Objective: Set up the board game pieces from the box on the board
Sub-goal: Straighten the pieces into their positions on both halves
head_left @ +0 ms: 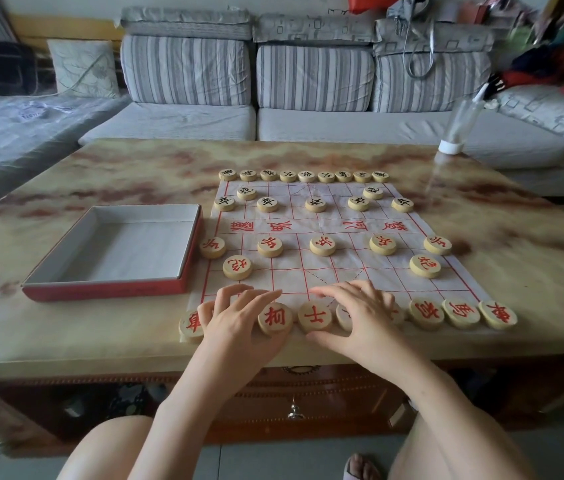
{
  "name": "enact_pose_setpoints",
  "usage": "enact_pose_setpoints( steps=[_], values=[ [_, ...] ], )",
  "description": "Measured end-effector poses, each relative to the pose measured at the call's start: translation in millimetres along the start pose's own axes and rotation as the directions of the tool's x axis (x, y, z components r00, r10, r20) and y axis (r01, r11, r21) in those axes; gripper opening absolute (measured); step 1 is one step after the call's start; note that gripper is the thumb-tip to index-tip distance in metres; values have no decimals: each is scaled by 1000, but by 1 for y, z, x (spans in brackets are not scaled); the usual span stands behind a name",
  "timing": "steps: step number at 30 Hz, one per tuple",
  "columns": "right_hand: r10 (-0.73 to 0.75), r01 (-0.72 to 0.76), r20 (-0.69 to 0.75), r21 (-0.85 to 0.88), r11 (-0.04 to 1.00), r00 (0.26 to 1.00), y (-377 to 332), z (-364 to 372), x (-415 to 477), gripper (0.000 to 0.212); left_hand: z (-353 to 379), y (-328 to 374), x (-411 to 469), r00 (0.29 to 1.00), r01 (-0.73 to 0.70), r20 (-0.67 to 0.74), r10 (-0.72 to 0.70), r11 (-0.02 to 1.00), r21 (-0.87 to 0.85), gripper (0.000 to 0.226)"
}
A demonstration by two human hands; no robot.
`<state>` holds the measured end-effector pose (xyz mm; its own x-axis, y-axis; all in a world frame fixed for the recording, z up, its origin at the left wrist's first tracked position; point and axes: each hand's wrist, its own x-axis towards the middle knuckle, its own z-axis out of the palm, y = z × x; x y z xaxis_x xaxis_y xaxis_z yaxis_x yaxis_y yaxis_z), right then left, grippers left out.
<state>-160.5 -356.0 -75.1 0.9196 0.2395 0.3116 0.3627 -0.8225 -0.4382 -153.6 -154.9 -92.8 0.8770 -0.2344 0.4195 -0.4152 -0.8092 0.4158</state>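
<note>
Left hand (239,320), right hand (360,317), both grips loose, fingers resting on pale wooden discs (314,317), red characters

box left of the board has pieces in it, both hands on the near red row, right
No, the head view shows the box empty; it is left of the board, with left hand and right hand on the near red row.

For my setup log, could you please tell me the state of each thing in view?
Box: open, empty.
Board: spread flat.
Black pieces: lined up, far side.
Red pieces: lined up, near side.
Left hand: resting on red pieces.
Right hand: resting on red pieces.
</note>
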Motion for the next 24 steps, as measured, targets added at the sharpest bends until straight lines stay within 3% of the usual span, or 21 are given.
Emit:
enact_pose_setpoints(
  steps=[5,9,13,18,24],
  values=[
    [130,-111,-111,165,980,985,25,-47,6,39,-6,11,9,997,-59,40,60,998,-16,58],
    [159,-149,-93,100,984,983,43,-90,21,33,-5,39,28,979,-148,126,158,985,-87,42],
    [221,-209,-148,90,974,964,47,-79,11,30,6,61,42,931,-254,238,276,960,-121,42],
    [261,-263,-38,-65,963,965,45,-66,-10,40,13,64,60,891,-310,317,326,945,-100,50],
    [332,-328,41,-92,940,942,54,-57,-18,49,19,66,61,864,-324,353,358,933,-154,49]
  ],
)
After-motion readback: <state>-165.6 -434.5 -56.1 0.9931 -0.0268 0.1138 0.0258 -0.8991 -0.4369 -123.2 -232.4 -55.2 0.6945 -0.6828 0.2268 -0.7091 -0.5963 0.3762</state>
